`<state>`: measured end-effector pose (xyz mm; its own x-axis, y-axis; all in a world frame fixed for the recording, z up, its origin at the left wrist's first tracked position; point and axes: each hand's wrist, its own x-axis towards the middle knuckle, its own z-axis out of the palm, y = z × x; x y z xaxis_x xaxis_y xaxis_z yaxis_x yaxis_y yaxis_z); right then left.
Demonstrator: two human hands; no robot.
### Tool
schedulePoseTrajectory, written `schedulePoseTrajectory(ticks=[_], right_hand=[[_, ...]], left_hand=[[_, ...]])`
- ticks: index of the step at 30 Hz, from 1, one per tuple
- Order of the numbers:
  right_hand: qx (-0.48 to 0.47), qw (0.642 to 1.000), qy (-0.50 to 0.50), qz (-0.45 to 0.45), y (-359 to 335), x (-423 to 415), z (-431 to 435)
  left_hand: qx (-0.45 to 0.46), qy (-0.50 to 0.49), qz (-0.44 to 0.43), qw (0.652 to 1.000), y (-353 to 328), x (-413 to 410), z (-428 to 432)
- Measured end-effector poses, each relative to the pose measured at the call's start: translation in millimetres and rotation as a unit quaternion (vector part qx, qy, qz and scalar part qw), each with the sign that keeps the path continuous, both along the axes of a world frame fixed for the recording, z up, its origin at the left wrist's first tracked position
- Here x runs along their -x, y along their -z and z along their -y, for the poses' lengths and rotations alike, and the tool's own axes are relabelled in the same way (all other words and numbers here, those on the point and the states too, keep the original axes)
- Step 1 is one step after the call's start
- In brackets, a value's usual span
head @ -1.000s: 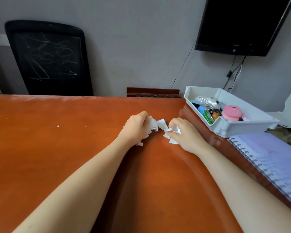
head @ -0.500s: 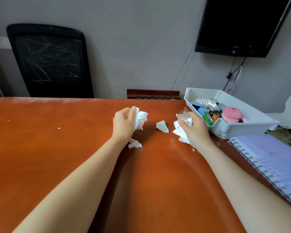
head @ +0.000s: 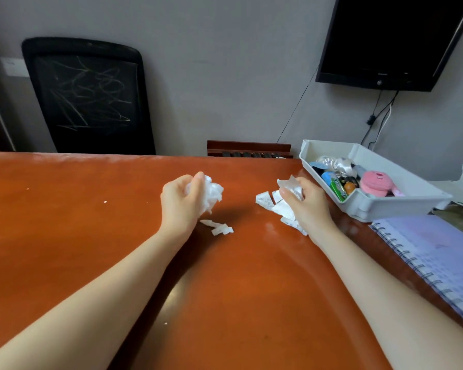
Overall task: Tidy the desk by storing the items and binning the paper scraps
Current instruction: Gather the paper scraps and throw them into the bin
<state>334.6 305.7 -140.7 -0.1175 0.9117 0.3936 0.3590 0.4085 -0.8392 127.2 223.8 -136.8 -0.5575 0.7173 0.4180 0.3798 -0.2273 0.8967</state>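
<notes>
A crumpled wad of paper scraps (head: 211, 194) sits in the left hand (head: 178, 202), fingers curled round it. The right hand (head: 309, 209) pinches more scraps (head: 289, 186), others lying under its palm. 2 loose bits (head: 219, 228) lie by the left wrist. The white tray (head: 372, 208) stands just beside the right hand at the desk (head: 78, 231) edge, a spiral notebook (head: 439, 260) nearer; wide desktop stretches left.

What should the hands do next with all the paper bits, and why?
Probably the left hand, which grips a crumpled wad of scraps, should pinch up the small loose scraps lying on the desk just below it. The right hand holds torn paper pieces, with more lying beside it.
</notes>
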Motion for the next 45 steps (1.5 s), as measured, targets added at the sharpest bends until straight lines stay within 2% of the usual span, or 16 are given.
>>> schedulePoseTrajectory(ticks=[2,5,9,12,14,20,24,27,33,36,40,45], right_hand=[[0.006,0.999,-0.018,0.031,2,3,2],[0.027,0.996,-0.040,0.070,3,6,2],[0.074,0.993,-0.039,0.087,3,8,-1],[0.105,0.986,-0.004,0.126,0,14,-4],[0.128,0.981,0.017,0.143,-1,17,-7],[0.168,0.977,0.006,0.130,-1,20,-13],[0.110,0.977,0.024,0.178,-1,23,-8],[0.099,0.986,0.016,0.136,1,19,-6],[0.161,0.986,-0.034,-0.006,-11,0,-3],[0.191,0.979,-0.024,-0.061,-13,-6,-4],[0.187,0.979,-0.018,-0.078,-20,-7,2],[0.157,0.986,-0.024,-0.043,-35,-3,12]], left_hand=[[0.034,0.076,-0.077,0.994,2,6,14],[0.109,0.165,-0.186,0.963,5,13,27],[0.187,0.185,-0.249,0.932,1,18,26],[0.277,0.201,-0.304,0.889,-7,15,21],[0.302,0.202,-0.338,0.868,-12,13,20],[0.303,0.181,-0.406,0.843,-12,7,20],[0.298,0.166,-0.436,0.833,-9,7,21],[0.275,0.156,-0.448,0.836,-6,8,23],[0.216,0.155,-0.416,0.870,1,13,27],[0.192,0.173,-0.338,0.905,3,17,28],[0.129,0.192,-0.204,0.951,5,22,29],[0.091,0.153,-0.088,0.980,2,20,39]])
